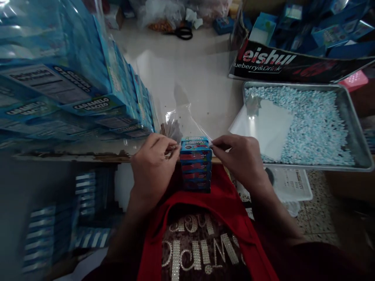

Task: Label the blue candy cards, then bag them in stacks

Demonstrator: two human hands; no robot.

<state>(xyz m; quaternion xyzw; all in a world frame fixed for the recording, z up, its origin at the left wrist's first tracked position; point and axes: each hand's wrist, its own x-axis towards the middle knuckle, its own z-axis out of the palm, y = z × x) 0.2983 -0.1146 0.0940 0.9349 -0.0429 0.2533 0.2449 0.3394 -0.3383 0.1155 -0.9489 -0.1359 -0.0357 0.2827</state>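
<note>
A stack of small blue candy boxes (pixel 196 166) stands at the table's front edge, right against the red apron. Clear plastic film (pixel 191 119) spreads out behind the stack, showing mainly by its shine. My left hand (pixel 155 166) is closed in a pinch at the stack's upper left corner, on the edge of the film. At the upper right corner, my right hand (pixel 241 158) pinches the film between thumb and fingertips. Both hands are close beside the boxes. The outline of the film around the boxes is hard to make out.
Large plastic-wrapped packs of blue boxes (pixel 73 86) rise on the left. A metal tray (pixel 359 132) of small pale blue pieces is on the right, with a white sheet (pixel 271 130) on it. Behind are a black carton (pixel 295 66) of blue boxes and scissors (pixel 183 33).
</note>
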